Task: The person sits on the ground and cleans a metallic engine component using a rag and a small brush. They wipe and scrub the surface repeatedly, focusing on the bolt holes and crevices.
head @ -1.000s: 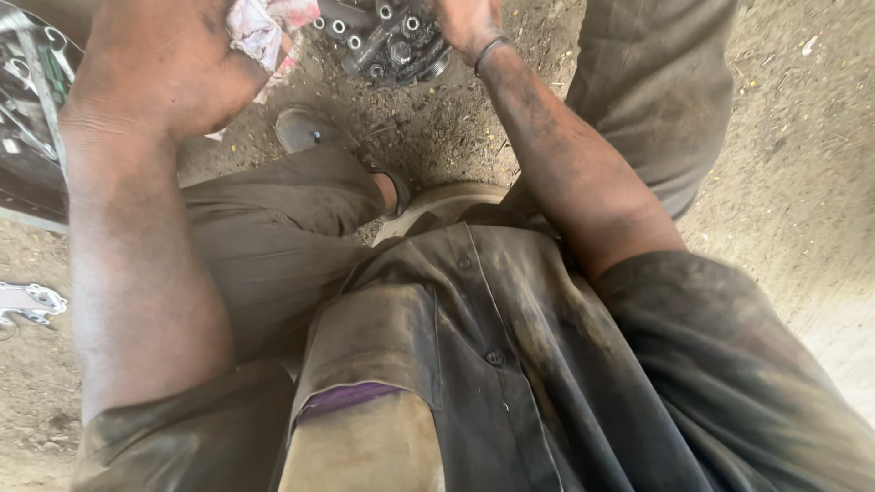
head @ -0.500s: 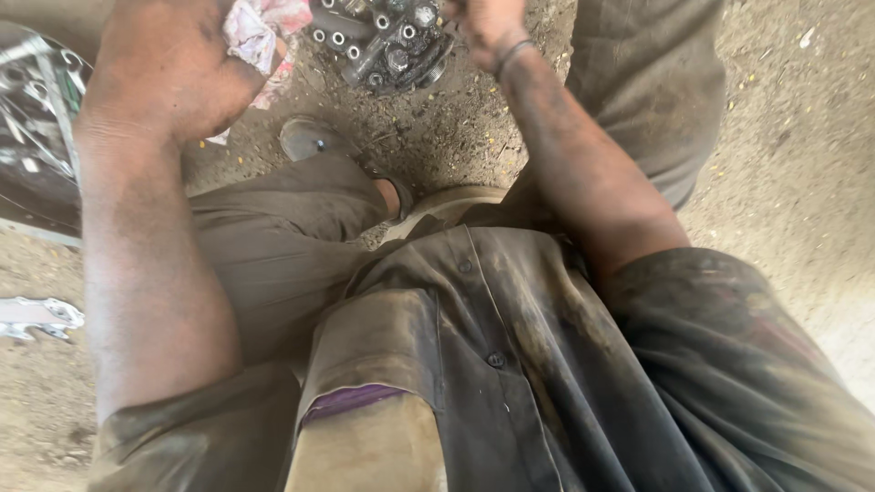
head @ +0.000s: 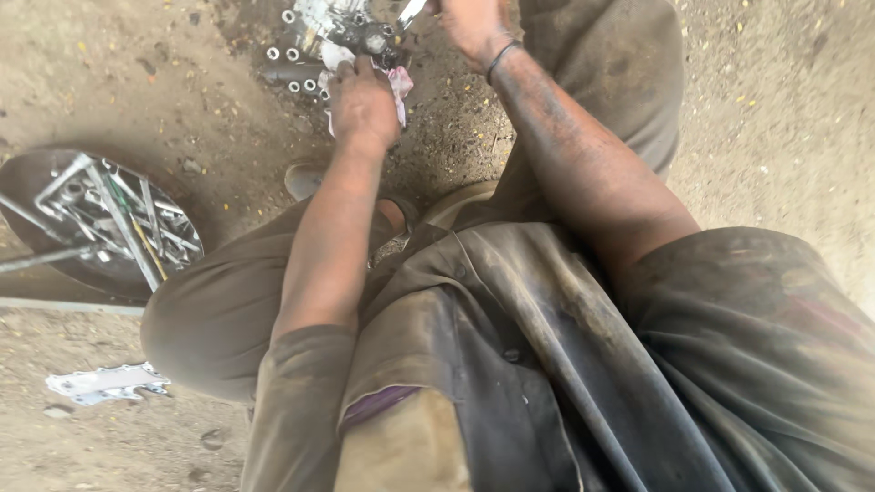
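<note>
My left hand [head: 363, 102] presses a rag [head: 399, 87] on the engine part [head: 351, 32]. My right hand [head: 469, 25] grips a wrench [head: 409, 13], its shaft slanting up-right.

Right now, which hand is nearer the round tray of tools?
Left. The left hand is up and right of the tray of tools; the right hand is farther right.

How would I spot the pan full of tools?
Look at the dirt ground on the person's left, beside the bent knee. There sits a round dark pan, the only container heaped with shiny metal wrenches.
</note>
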